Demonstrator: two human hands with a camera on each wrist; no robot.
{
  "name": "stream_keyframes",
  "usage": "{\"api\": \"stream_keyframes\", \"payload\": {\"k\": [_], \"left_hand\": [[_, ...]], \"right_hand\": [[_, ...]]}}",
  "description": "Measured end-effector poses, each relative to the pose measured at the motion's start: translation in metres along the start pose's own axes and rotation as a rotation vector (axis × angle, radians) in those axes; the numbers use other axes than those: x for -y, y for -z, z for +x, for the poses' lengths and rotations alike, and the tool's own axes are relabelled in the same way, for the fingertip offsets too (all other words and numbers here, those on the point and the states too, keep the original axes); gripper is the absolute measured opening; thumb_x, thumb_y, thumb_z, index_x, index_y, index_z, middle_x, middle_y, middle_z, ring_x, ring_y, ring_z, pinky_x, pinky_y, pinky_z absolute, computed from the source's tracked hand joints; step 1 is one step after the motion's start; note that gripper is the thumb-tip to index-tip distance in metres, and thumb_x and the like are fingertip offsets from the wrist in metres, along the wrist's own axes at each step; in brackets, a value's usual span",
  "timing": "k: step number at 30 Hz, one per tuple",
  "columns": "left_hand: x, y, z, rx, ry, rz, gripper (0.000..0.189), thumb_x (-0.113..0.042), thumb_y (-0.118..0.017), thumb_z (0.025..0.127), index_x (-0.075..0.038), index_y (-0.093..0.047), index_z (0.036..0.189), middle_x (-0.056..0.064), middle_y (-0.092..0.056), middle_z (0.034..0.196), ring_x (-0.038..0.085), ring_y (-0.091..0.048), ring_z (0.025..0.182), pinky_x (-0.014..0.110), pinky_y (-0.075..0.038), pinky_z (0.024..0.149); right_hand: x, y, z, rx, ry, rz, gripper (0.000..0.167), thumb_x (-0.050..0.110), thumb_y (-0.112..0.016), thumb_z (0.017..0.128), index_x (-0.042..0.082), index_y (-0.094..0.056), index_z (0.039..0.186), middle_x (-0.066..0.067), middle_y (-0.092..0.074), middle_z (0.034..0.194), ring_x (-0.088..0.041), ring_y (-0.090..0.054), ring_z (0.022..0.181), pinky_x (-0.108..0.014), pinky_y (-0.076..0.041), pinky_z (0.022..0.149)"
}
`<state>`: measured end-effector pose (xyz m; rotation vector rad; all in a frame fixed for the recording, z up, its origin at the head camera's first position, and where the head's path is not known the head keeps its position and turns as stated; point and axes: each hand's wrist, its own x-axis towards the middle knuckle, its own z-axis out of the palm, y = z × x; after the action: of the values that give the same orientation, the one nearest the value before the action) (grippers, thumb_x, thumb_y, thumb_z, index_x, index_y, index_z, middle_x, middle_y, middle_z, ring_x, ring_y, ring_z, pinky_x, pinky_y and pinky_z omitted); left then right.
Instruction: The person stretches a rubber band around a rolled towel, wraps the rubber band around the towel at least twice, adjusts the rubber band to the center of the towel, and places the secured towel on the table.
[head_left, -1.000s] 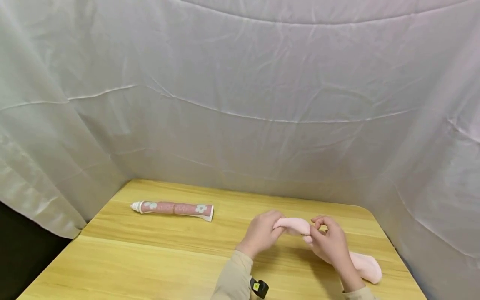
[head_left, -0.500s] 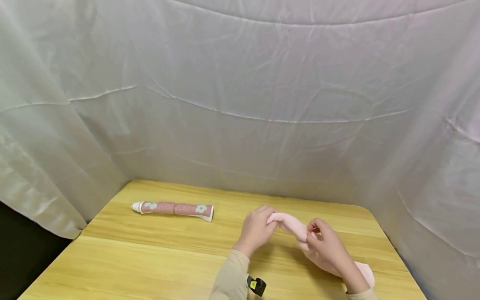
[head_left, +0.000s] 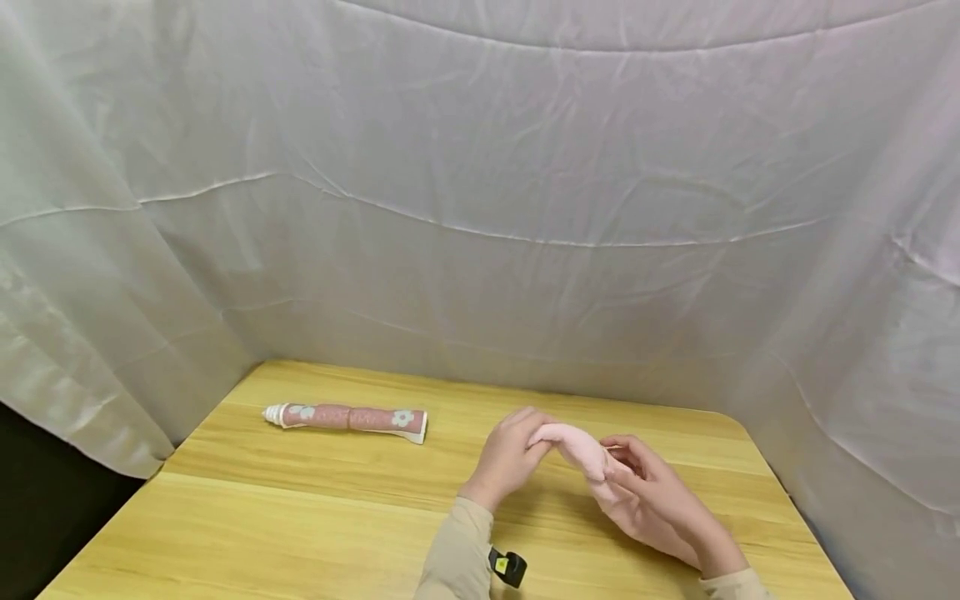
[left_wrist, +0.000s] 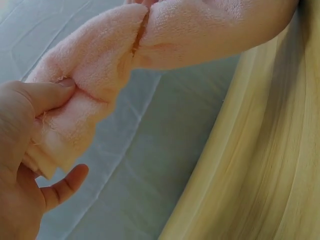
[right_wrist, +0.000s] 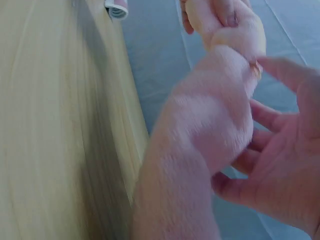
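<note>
A plush pale-pink rolled towel (head_left: 576, 450) arches over the right part of the table. My left hand (head_left: 508, 458) grips its far end; in the left wrist view the thumb (left_wrist: 52, 95) presses into the folds from above and the little finger sticks out. A thin brownish band (left_wrist: 139, 34) circles the towel partway along and pinches it in. My right hand (head_left: 663, 496) holds the towel at this band: in the right wrist view the thumb (right_wrist: 287, 72) is right at the band (right_wrist: 256, 70), with the other fingers along the towel's side. The towel's near end passes behind my right forearm.
Another rolled towel (head_left: 345, 417), dusky pink with pale flowers and a band round its middle, lies at the back left of the wooden table (head_left: 300, 533). Light grey curtains (head_left: 480, 208) enclose the back and sides. A black wrist camera (head_left: 510, 568) sits at my left sleeve.
The left hand has moved slightly left with the towel's far end. My right hand has shifted a little left along the towel, its fingers now spread more round it; the near end has slid behind the forearm.
</note>
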<state>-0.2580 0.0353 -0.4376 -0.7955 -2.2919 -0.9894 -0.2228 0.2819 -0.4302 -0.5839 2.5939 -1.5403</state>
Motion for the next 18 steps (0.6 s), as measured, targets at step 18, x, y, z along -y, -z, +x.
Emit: {"api": "stream_keyframes", "payload": {"k": [18], "left_hand": [[-0.006,0.005,0.002,0.206,0.023,0.097,0.05,-0.051,-0.075,0.077,-0.03,-0.065,0.121,-0.01,-0.064,0.128,0.015,-0.052,0.128,0.048,-0.034,0.112]], "right_hand": [[-0.005,-0.01,0.004,-0.384,0.261,-0.582,0.043,0.011,-0.086,0.069,0.011,-0.067,0.107,-0.002,-0.071,0.095,-0.006,-0.059,0.078,-0.027,-0.051,0.067]]}}
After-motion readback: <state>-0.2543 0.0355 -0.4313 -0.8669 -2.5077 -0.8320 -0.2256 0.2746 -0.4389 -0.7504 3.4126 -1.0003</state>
